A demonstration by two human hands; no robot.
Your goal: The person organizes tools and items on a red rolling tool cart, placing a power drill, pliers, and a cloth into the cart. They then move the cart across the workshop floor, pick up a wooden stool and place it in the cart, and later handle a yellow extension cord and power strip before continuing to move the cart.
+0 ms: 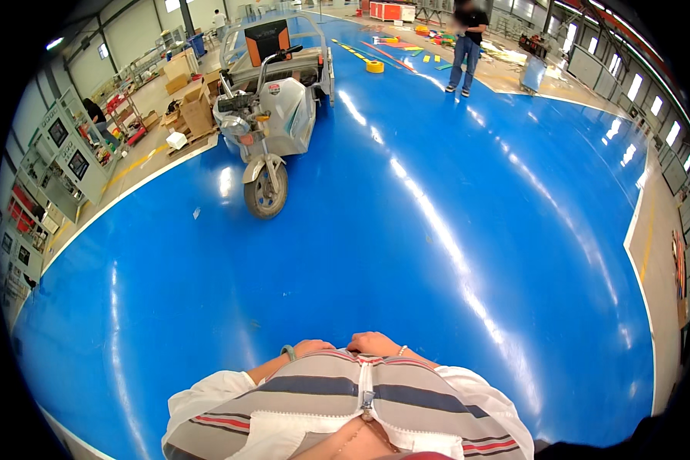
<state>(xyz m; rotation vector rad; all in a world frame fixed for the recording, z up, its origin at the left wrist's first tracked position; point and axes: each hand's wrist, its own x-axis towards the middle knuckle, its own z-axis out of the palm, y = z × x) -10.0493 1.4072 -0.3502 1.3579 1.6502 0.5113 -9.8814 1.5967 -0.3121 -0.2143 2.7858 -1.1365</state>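
At the lower middle, my left hand (pixel 312 347) rests against the front of my striped zip jacket (pixel 307 383), with a green bangle (pixel 288 353) at its wrist. Close beside it, my right hand (pixel 372 342) also lies at the jacket front, and a pale bead bracelet (pixel 402 350) circles that wrist. A small gap separates the two hands. The jacket's edge hides most of their fingers, so I cannot tell whether they are open or closed. Nothing held shows in either one.
Ahead on the glossy blue floor (pixel 345 268) stands a grey cargo tricycle (pixel 291 115). A person (pixel 468 46) stands far right of it, near a yellow tape roll (pixel 374 67). Cardboard boxes (pixel 196 111) and grey cabinets (pixel 69 153) line the left side. Another person (pixel 96 115) is beside them.
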